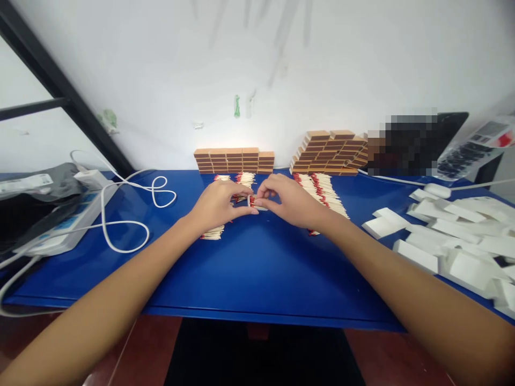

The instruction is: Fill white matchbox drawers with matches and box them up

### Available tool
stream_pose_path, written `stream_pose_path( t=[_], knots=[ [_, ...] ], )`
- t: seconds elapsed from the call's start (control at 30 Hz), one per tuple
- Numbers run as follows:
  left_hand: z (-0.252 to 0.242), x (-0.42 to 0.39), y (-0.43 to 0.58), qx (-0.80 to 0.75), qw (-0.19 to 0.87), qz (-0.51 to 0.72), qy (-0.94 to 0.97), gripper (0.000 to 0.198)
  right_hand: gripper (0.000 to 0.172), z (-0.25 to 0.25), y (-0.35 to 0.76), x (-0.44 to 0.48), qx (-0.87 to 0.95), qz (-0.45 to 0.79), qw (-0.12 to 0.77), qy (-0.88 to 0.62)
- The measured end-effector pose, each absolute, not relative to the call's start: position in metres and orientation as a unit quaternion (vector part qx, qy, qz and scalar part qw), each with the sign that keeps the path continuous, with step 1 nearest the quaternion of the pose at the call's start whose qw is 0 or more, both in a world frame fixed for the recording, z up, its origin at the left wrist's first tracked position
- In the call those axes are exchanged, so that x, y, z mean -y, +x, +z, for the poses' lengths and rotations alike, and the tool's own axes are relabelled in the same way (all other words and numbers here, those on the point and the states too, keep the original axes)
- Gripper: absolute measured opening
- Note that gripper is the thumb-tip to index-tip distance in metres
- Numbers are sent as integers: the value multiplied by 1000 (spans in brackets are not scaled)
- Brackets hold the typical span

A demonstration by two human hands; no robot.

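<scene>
Both my hands meet at the middle of the blue table [257,273]. My left hand [219,202] and my right hand [287,201] are closed together on a small white matchbox tray [257,203] with red-tipped matches in it. Rows of loose red-tipped matches [324,193] lie on the table behind and beside my hands, with a small bunch [212,234] under my left wrist. Two stacks of brown matchboxes stand against the white wall: a low one [233,160] behind my left hand and a taller one [330,153] behind my right.
A heap of white empty box sleeves [454,236] covers the table's right side. A white power strip [66,228] with looping white cables [129,214] lies at the left, beside a dark bag [36,185]. A blurred dark object and a calculator-like device [470,150] sit at the back right.
</scene>
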State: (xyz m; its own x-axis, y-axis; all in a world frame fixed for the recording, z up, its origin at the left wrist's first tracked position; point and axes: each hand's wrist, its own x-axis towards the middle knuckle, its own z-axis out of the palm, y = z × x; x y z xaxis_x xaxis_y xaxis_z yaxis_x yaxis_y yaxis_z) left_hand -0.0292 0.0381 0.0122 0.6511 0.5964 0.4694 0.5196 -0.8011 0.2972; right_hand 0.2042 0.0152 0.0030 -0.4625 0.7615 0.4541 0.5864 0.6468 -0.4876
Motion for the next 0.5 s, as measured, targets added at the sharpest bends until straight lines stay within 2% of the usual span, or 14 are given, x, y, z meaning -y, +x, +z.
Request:
stream_pose_path(
  t=[0.23,0.5],
  knots=[
    [12,-39,-30,-307,54,280,908,30,9,5,202,-11,854,147,319,-384],
    [11,-41,-31,-309,62,293,903,37,12,7,206,-12,863,127,305,-381]
  ],
)
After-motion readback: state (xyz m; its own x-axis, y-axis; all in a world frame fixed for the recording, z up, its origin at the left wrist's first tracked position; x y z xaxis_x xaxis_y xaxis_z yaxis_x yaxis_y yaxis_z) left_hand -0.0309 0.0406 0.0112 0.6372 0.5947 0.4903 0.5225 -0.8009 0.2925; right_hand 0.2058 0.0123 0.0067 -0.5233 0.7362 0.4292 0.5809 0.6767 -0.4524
